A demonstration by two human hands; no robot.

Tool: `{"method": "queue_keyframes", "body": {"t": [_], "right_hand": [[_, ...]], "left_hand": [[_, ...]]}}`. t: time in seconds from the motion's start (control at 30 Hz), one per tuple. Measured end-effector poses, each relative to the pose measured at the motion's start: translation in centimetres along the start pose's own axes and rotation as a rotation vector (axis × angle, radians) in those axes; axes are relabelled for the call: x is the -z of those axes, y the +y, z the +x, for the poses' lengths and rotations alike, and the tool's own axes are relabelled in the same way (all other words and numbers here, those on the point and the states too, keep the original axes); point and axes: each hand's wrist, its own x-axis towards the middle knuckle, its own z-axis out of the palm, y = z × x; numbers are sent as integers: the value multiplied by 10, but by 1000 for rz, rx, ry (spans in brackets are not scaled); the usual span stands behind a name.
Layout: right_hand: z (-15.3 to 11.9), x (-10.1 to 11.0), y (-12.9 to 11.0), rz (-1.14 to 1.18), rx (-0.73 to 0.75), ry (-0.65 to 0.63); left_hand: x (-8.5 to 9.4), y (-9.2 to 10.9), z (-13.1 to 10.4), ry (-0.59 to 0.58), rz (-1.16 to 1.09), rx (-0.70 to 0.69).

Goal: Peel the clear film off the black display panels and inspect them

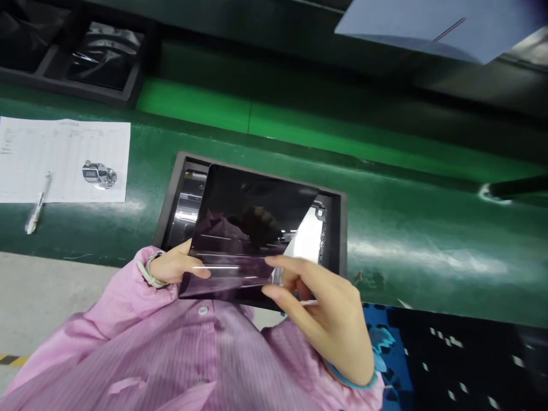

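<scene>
A glossy black screen panel is held tilted over a dark grey foam tray, its surface reflecting lights. My left hand grips the panel's lower left edge, thumb on top and fingers hidden beneath. Close to its lower right corner, my right hand pinches a small clear tab between thumb and forefinger. Bands of reflection near that edge look like a clear film, but I cannot tell where it ends. A bright white area shows beside the panel's slanted right side.
On the green bench a printed sheet carries a metal tally counter and a pen. Another foam tray with bagged dark parts stands at back left. A blue tray sits at lower right.
</scene>
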Motion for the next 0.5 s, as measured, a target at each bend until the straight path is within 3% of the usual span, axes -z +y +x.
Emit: {"method": "queue_keyframes", "body": {"t": [0.13, 0.23, 0.4, 0.5], "right_hand": [[22, -12, -15, -325, 104, 190], [38, -22, -22, -275, 78, 160], [60, -35, -33, -127, -65, 111], [65, -40, -34, -132, -103, 157]], "left_hand": [[2, -4, -1, 11, 36, -15], [5, -6, -1, 17, 96, -34], [13, -8, 2, -97, 260, -27], [15, -7, 1, -59, 250, 12]]}}
